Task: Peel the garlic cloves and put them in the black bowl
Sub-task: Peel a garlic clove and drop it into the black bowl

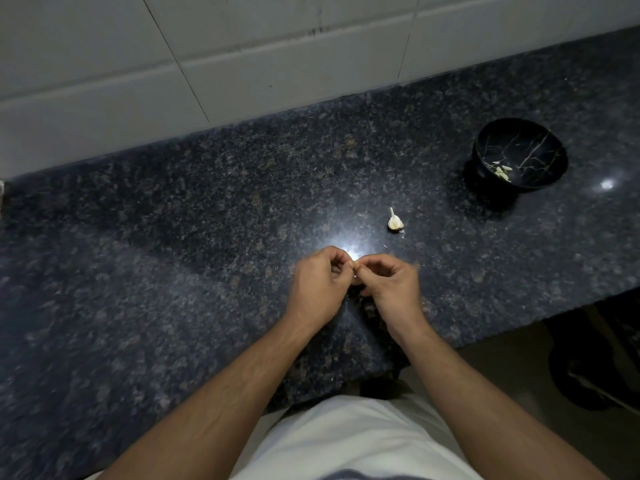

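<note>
The left hand (320,285) and the right hand (391,284) meet just below the middle of the frame, with the fingers of both curled and their tips touching around a small garlic clove (354,264). Only a pale bit of the clove shows between the fingertips, so its long axis and the way it points cannot be told. Both forearms come up from the bottom of the frame, over a white cloth (349,441) at the person's waist. The hands are above a dark speckled stone counter (173,271), which runs across the frame from the left edge to the right edge and is tilted a little, its far side higher on the right. A bright spot of light shines on the counter just behind the hands. A little above and to the right of the hands, the rest of the garlic bulb (394,221) lies on the counter, well apart from them; its thin stem points up and slightly left in the frame, and its wide end is lower right. Farther away, in the upper right of the frame, the black bowl (540,174) stands on the counter, with thin pale lines inside it. Some peeled cloves (502,170) lie at its bottom. Behind the counter, along the top of the frame, is a wall of large pale tiles (242,46). At the lower right, past the counter edge, the floor is dark and unclear.
</note>
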